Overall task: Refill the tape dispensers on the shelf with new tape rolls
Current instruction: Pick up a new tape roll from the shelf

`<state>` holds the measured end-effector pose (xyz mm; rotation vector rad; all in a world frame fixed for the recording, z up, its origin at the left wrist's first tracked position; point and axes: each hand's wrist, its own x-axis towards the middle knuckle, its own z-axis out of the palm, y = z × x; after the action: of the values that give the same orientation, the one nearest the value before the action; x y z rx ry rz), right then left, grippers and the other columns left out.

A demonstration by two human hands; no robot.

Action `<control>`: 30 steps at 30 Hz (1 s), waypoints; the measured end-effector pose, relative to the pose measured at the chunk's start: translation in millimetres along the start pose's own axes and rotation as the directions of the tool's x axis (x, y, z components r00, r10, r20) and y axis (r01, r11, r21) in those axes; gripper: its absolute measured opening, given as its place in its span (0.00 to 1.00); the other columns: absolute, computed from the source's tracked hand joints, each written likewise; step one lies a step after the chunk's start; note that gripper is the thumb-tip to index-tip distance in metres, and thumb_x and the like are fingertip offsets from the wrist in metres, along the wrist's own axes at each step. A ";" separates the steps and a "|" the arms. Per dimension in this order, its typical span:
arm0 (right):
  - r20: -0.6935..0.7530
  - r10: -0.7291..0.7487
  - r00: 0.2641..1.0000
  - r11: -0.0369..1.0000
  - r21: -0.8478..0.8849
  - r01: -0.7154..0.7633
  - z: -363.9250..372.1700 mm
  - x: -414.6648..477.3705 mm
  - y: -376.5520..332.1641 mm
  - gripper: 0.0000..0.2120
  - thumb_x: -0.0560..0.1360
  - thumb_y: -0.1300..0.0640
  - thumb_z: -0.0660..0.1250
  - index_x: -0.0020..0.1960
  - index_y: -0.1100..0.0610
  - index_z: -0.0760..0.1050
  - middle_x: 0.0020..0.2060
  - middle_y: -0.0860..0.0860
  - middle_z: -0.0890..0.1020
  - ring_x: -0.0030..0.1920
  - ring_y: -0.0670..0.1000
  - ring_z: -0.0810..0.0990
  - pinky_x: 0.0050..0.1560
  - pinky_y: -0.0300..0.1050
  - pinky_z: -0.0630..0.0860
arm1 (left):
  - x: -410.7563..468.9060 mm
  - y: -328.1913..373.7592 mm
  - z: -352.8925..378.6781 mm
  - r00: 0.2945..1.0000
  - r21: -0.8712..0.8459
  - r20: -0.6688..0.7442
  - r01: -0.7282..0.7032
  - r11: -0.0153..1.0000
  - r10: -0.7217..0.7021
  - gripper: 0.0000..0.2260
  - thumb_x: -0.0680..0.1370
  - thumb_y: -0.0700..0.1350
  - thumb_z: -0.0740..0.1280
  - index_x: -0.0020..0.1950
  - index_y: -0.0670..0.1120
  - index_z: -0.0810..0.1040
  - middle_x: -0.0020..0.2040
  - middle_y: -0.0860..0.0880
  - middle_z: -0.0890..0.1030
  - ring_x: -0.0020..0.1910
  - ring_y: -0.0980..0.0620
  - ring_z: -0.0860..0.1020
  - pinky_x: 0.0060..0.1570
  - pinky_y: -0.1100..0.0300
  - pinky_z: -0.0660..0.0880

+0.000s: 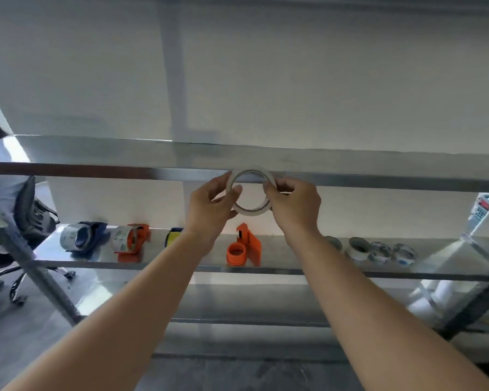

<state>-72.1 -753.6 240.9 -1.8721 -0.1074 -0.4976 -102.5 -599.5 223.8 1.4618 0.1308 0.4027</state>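
Head view. Both hands are raised in front of the steel rack with a white tape roll (pixel 251 211) held between them.
- Left hand (pixel 209 206): thumb and curled fingers pinch the roll's left rim.
- Right hand (pixel 294 206): the same on the right rim. It may be picking at the tape end, but the blur makes that hard to tell.
- Roll's hole faces the person, so its axis runs from them toward the wall.

Key relation: the empty orange dispenser (pixel 244 246) sits straight below the fingers, between the two forearms. Its hub seems to point up, so I judge the roll has to tip flat as it comes down. Both hands are about equally near.

Middle shelf (pixel 290 253), shiny metal:
- Left of the fingers and below: a blue dispenser (pixel 81 239) and a loaded orange dispenser (pixel 130 242).
- Right and below: spare rolls (pixel 378 251) in a row.

There is free space around the hub. A top rail (pixel 96 170) crosses just behind the roll.
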 end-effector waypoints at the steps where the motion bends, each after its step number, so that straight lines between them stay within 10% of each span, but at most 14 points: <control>1: -0.008 0.023 1.000 1.000 0.012 -0.023 7.7 -4.4 -0.7 0.06 0.78 0.52 0.75 0.44 0.53 0.87 0.36 0.43 0.86 0.39 0.48 0.85 0.49 0.53 0.84 | 0.3 -1.2 -6.9 0.999 -0.032 0.035 0.021 0.999 -0.019 0.20 0.81 0.42 0.74 0.72 0.51 0.80 0.58 0.49 0.84 0.57 0.49 0.84 0.52 0.49 0.86; 7: 0.027 0.144 0.989 0.989 -0.035 -0.143 35.8 -21.7 -0.9 0.03 0.76 0.53 0.74 0.48 0.49 0.82 0.43 0.43 0.85 0.47 0.49 0.85 0.54 0.54 0.84 | 1.3 -8.9 -34.0 0.990 -0.072 0.118 0.086 0.994 -0.077 0.23 0.83 0.38 0.70 0.77 0.52 0.76 0.66 0.45 0.80 0.62 0.43 0.81 0.52 0.42 0.86; 14: 0.257 0.055 0.965 0.982 -0.191 -0.005 45.7 -27.7 3.2 0.27 0.78 0.68 0.69 0.73 0.48 0.75 0.67 0.49 0.78 0.65 0.50 0.77 0.52 0.29 0.73 | 5.4 -24.5 -49.2 0.977 0.009 0.184 0.108 0.994 -0.108 0.19 0.84 0.37 0.68 0.73 0.52 0.77 0.65 0.46 0.80 0.60 0.46 0.82 0.50 0.49 0.87; 30: 0.371 0.144 0.917 0.984 -0.148 -0.094 62.7 18.1 52.9 0.12 0.80 0.58 0.70 0.62 0.49 0.75 0.59 0.46 0.79 0.51 0.45 0.78 0.42 0.30 0.71 | 41.7 -65.4 -33.7 0.976 0.211 0.148 0.125 0.969 -0.158 0.15 0.85 0.40 0.68 0.68 0.57 0.77 0.59 0.45 0.79 0.56 0.45 0.82 0.52 0.49 0.86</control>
<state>-21.4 -717.9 184.4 -2.0690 -0.2226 -0.0507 -62.8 -557.2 162.2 1.6664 0.1468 0.1539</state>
